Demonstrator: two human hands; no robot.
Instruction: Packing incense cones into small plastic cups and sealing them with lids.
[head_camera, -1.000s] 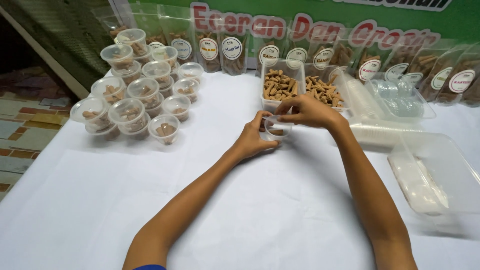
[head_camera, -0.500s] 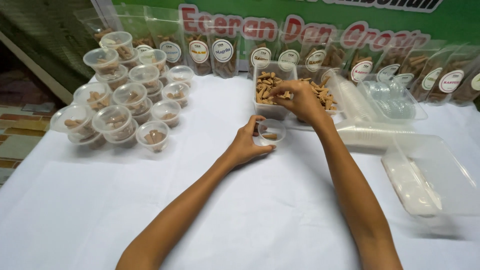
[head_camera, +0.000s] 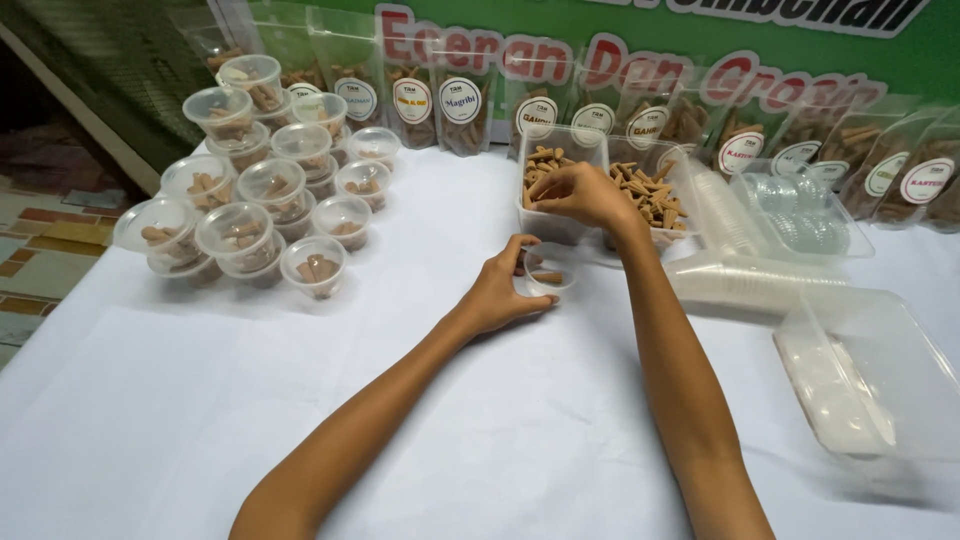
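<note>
Clear plastic cup (head_camera: 549, 270) cradled by left hand (head_camera: 503, 290), fingers curled.

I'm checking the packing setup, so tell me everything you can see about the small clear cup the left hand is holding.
The small clear cup is a round, shallow tub of thin see-through plastic, upright on the white tablecloth with no lid. A few brown cone-shaped pieces lie inside. The left hand curls around its near side, thumb and fingers on the rim. It sits just in front of the rectangular tub of brown cones, where the right hand reaches.
</note>
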